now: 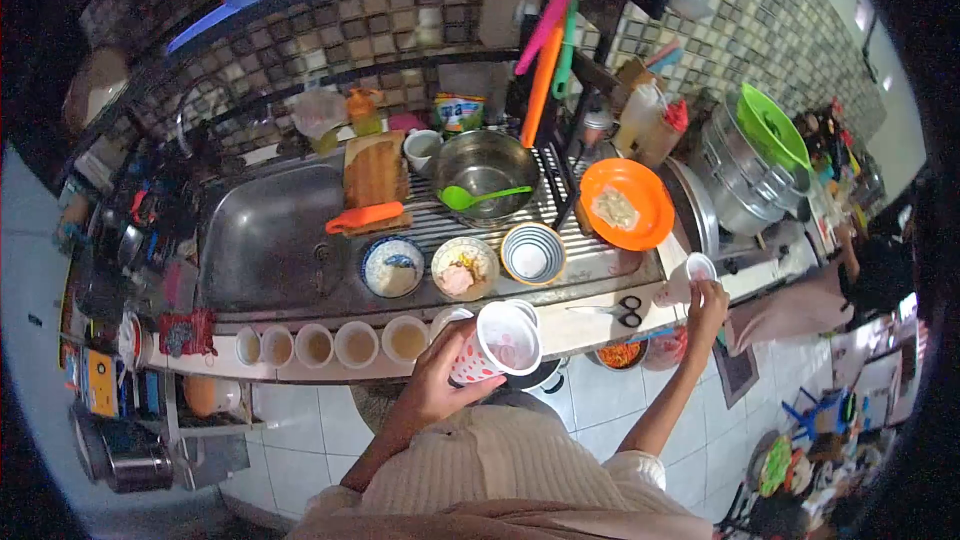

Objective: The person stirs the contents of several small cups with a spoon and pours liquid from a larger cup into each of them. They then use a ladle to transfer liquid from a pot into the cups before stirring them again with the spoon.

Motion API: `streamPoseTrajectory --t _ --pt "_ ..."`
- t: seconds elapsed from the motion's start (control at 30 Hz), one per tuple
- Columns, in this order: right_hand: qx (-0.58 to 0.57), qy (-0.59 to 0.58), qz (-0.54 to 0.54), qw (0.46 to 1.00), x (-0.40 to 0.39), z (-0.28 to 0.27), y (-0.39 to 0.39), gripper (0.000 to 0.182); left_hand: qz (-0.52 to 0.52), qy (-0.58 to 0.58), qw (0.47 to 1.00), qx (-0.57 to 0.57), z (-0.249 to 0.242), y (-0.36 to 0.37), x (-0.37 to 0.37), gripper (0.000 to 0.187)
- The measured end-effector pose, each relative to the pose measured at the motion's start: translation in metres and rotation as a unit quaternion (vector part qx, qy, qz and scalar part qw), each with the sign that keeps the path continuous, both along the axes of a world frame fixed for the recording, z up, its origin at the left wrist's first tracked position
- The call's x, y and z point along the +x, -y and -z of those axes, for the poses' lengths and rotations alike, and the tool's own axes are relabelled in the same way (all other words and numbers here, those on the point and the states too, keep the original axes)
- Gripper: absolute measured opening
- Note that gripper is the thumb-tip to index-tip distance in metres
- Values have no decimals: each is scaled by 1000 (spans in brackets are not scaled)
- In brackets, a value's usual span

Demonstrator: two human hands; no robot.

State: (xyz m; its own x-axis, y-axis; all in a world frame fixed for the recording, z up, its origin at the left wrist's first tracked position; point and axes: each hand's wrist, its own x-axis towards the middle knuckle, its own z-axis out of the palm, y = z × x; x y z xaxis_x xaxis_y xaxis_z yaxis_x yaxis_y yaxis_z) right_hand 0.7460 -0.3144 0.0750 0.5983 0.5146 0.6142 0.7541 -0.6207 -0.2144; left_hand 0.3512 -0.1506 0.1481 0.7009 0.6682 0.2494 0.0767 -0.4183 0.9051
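Note:
My left hand [432,387] is wrapped round a white paper cup with red spots [478,358], tilted so its open mouth faces up toward me. Behind it, more cup rims partly show at the counter edge. Out to the right, my right hand [709,304] grips another white cup [676,290] near the counter's front edge. Black-handled scissors [627,312] lie between the two hands. Left of my left hand, a row of cups with brownish contents, including a large cup [405,340], lines the counter edge.
Behind the cups stand a blue-rimmed bowl [392,268], a bowl with pink food [464,269] and a striped bowl [533,254]. A steel pot [485,162] holds a green ladle [485,197]. An orange plate [628,204] sits right; the sink [265,230] is left. Another person [880,260] is far right.

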Motion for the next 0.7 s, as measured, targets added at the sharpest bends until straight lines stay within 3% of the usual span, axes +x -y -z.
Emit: streamPoseTrajectory --t 0.07,0.17,0.27,0.33,0.37,0.47,0.5,0.63,0.7 --pt "-15 35 -19 999 4 4 -1 13 -17 -5 1000 21 0 -2 -5 64" --pt "-68 -92 51 992 8 2 -1 14 -37 -29 999 7 9 0 -18 68" --pt "-14 -176 -8 984 13 4 3 15 -60 -53 995 -60 16 1 -34 75" --pt "-73 -120 -8 990 7 -8 5 27 -100 -25 991 -84 16 1 -45 76" --pt "-60 -86 27 994 -1 -15 1 31 -119 5 990 -72 42 -2 -53 74" --pt "10 -79 56 995 -27 -43 -19 37 -164 0 986 -35 32 -4 -69 73" --pt "66 -107 57 990 -35 -50 -28 40 -154 65 979 -113 37 -6 -73 69" --pt "44 -135 -45 989 -62 -57 -64 39 -208 14 978 -5 41 -3 -96 62" --pt "53 -168 -112 978 -82 -62 -83 37 -259 96 950 -144 38 0 -100 55"
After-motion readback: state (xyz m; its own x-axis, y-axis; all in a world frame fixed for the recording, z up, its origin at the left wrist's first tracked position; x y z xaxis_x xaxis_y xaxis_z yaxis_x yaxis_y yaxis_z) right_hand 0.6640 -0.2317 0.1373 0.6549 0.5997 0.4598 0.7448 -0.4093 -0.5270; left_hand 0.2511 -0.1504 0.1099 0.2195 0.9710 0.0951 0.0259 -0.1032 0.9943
